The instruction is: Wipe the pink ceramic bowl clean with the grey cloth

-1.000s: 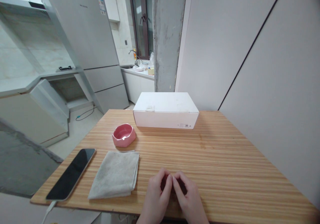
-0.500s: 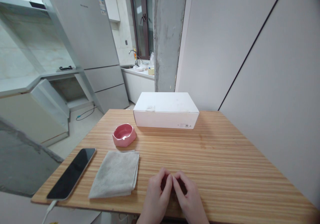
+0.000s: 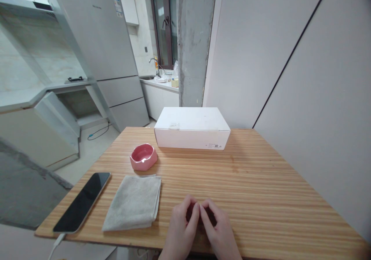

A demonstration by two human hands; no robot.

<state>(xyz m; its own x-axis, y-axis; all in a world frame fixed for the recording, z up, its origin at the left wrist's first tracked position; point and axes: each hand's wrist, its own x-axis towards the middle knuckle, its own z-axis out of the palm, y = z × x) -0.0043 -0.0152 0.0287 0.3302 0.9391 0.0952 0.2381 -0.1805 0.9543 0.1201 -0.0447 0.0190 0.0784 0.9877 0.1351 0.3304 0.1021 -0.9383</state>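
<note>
My left hand (image 3: 181,225) and my right hand (image 3: 218,225) are together at the table's near edge, thumbs and fingertips meeting in the middle. The fingers of both are curled in and closed, and I see no object in either. Left of my left hand lies a folded grey cloth (image 3: 133,203), the nearest thing to it. Behind the cloth stands a pink bowl (image 3: 143,157) with an angular rim. A white box (image 3: 193,138) with a closed lid is farther back on the wooden table (image 3: 261,198).
A dark-screened phone (image 3: 84,202) lies at the table's left edge, with a white cable (image 3: 57,245) running over the edge. Beyond the table are a grey fridge (image 3: 95,32), a sink tap (image 3: 156,63) and a concrete pillar (image 3: 193,43). A pale wall (image 3: 319,109) borders the right side.
</note>
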